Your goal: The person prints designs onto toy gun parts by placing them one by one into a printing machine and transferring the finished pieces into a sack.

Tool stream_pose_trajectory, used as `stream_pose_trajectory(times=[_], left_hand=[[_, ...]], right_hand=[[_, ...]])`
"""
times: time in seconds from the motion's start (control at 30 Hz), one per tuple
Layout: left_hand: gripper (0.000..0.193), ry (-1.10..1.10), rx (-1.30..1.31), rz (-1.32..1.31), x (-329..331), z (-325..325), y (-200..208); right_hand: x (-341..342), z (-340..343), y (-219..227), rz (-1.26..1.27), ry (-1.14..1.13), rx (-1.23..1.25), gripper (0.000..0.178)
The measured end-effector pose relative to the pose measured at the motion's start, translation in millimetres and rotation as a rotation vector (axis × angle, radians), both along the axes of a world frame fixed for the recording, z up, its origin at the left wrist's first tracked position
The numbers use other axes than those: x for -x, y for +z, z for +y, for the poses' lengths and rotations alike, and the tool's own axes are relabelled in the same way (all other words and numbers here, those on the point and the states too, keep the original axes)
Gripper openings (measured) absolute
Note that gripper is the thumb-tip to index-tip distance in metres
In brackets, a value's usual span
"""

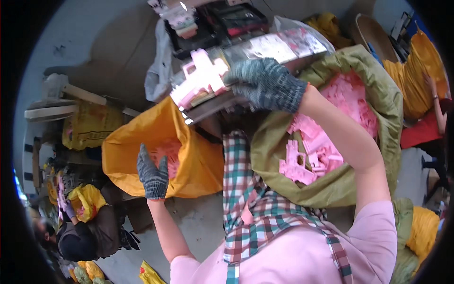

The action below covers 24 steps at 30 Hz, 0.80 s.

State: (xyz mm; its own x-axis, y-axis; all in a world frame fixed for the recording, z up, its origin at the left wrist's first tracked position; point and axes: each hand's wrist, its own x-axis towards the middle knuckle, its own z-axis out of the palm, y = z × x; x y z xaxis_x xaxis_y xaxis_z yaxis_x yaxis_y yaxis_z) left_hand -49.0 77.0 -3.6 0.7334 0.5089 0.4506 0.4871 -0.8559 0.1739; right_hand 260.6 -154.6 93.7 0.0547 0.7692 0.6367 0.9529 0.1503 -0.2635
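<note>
My right hand (267, 84), in a grey knit glove, reaches over a narrow work ledge (215, 108). Its fingers close on the edge of a pale pink plastic toy gun (202, 75), which is bright and slightly blurred. Lower left, my left hand (153, 174), gloved alike, is held up with thumb and fingers apart and nothing in it. It is in front of an open orange sack (198, 170) with pink plastic pieces (166, 154) inside. Beneath my right forearm stands an open olive-green sack (269, 163) full of pink toy gun parts (300, 161).
Behind the ledge is a black machine or tray (241, 21). A checked apron (241, 189) hangs between the two sacks. At the left a co-worker in dark clothes (82, 239) sits by a yellow bag (87, 201); at the right edge another person's arm (437, 104) touches an orange sack (411, 90).
</note>
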Motion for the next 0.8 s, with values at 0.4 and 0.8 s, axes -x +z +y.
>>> stream_pose_trajectory(times=[0.4,0.8], left_hand=[[0.064,-0.451,0.369,0.106,-76,-94,4],[0.081,-0.814,1.217,-0.035,-91,-162,-8]], right_hand=[[93,-101,-145,-0.451,0.043,1.370,0.030],[40,-123,-22,-0.021,-0.120,0.374,0.029]])
